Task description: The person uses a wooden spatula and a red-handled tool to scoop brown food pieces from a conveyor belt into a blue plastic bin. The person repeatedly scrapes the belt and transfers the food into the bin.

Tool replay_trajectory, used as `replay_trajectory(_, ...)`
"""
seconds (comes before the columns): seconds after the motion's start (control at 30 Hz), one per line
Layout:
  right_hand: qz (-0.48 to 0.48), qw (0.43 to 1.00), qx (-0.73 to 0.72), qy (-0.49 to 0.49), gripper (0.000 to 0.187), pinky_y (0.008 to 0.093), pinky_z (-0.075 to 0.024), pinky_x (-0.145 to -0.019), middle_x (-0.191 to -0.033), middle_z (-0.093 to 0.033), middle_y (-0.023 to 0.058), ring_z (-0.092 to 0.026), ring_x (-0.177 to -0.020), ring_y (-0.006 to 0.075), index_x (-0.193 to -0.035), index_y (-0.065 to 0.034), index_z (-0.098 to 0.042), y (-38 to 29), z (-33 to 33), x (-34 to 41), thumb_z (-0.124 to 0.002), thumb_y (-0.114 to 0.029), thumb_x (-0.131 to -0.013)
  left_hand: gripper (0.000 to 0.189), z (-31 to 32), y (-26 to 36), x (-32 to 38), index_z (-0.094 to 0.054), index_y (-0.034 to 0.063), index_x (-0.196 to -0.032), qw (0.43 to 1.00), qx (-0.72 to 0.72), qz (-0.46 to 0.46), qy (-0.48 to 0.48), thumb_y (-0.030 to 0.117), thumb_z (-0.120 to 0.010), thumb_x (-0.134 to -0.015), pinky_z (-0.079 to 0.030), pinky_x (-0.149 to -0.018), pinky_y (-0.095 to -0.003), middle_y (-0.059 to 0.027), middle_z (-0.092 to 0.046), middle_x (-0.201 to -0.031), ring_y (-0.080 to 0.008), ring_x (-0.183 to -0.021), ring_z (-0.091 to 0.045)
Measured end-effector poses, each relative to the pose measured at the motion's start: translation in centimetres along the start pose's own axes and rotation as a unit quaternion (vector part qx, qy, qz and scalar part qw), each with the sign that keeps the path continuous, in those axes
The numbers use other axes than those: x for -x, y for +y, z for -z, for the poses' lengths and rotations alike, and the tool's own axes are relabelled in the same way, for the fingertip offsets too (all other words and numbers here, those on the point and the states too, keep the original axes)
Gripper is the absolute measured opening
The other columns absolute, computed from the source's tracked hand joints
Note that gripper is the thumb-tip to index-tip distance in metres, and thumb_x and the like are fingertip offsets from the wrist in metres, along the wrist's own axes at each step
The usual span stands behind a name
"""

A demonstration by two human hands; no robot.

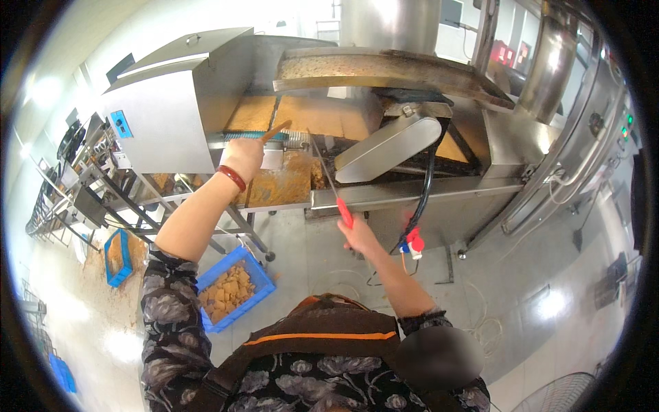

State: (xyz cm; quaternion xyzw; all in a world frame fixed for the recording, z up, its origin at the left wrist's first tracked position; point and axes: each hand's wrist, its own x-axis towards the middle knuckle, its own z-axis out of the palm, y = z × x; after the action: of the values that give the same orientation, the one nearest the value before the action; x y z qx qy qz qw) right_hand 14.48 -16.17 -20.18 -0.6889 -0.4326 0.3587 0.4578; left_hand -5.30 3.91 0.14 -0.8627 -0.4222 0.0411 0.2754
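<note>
My left hand (pixel 244 158), with a reddish-brown bangle at the wrist, is closed on a flat brown stick (pixel 276 131) that points up and right over the conveyor's near edge. My right hand (pixel 356 236) grips the red handle of a long thin-bladed tool (pixel 344 210), perhaps a knife or spatula; its blade reaches up and left to the conveyor. Golden-brown baked sheets (pixel 319 114) lie on the conveyor, split by a dark gap. Below the left hand's stick, a crumb-covered metal tray (pixel 280 185) sits beside the metal rail.
A steel machine housing (pixel 159 113) stands left, a slanted steel guard (pixel 388 149) right of the blade. A black hose (pixel 428 180) hangs from it near plugs. On the floor are a blue crate (pixel 267 286) of broken pieces and a smaller blue crate (pixel 108 262).
</note>
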Motion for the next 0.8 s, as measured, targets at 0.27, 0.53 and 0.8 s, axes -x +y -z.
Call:
replay_trajectory(0.27,0.079,0.986,0.127,0.076,0.035,0.0416,-0.0458,-0.059,-0.077,-0.059,0.0208,-0.060,-0.070,0.0360,-0.100,-0.0032,-0.048,8.6,-1.2,9.1,-0.057,-0.033,-0.083,0.087,2.3,1.1,0.5,0.009,0.0277,-0.142,0.999,-0.006,0.007,-0.032,0.003,-0.049,-0.082,-0.051,-0.055,-0.0319,-0.0107,-0.065,-0.074,-0.0215,-0.063,-0.064)
replay_trajectory(0.53,0.061,0.992,0.092,0.062,0.036,0.0440,-0.0449,-0.067,-0.085,-0.058,0.0241,-0.057,-0.080,0.0424,-0.107,-0.0030,-0.045,10.2,-0.3,12.9,-0.056,-0.028,-0.083,0.086,3.2,1.5,-0.5,0.008,0.0337,-0.141,0.997,-0.044,0.022,-0.060,0.008,-0.050,-0.083,-0.051,-0.061,-0.0321,-0.0102,-0.066,-0.082,-0.0218,-0.071,-0.065)
replay_trajectory(0.8,0.018,0.995,0.077,0.055,0.039,0.0422,-0.0452,-0.066,-0.084,-0.058,0.0237,-0.058,-0.080,0.0398,-0.111,-0.0027,-0.042,12.2,0.5,14.0,-0.057,-0.023,-0.082,0.027,4.3,2.0,-1.4,-0.059,0.0141,-0.109,0.996,-0.044,0.040,-0.067,0.016,-0.049,-0.084,-0.051,-0.065,-0.0327,-0.0085,-0.067,-0.087,-0.0214,-0.079,-0.066)
